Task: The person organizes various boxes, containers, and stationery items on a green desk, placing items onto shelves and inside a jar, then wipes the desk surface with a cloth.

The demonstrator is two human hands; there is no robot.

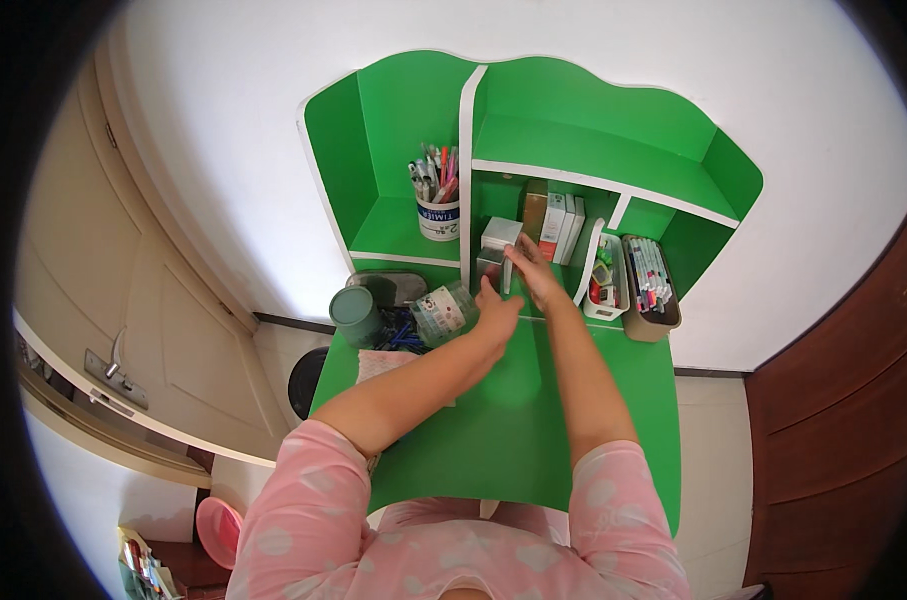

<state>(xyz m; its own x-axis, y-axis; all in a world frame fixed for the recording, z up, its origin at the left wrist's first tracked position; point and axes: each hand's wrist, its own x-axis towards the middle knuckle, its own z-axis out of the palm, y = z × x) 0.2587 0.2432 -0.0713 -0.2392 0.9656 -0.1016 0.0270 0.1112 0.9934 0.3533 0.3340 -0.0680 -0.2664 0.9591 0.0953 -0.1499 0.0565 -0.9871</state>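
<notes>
Wall: white (803, 130), behind the furniture; a pale door (188, 330) with a metal handle (116, 355) at left, a dark red wooden panel (843, 420) at right.
Desk: green top (513, 430), carrying a green shelf unit (593, 90) with white edges and a wavy upper outline.
Left compartment: one white printed cup (439, 222), upright, filled with assorted pens (433, 172).
Middle compartment: one pale silvery box (501, 232); farther right, a brown box (534, 207) and several white boxes (563, 228) standing in a row.
Grey box: small, at the front of the middle compartment, just below and in front of the pale silvery box, between the person's two hands (490, 264).
Right hand: fingers bent, grasping the grey box by its upper right edge (535, 275).
Left hand: fingertips at the lower side of the grey box; whether they grip it, one cannot tell (499, 308).
Right compartment: white basket (603, 313) of small coloured items; beside it, a brownish bin (653, 328) with a row of markers (651, 272).
Desk, left side: one round grey-green canister (357, 312); blue pens (398, 330), heaped; one clear labelled jar (441, 313), tilted; one pink cloth-like piece (383, 362), partly under the left forearm.
</notes>
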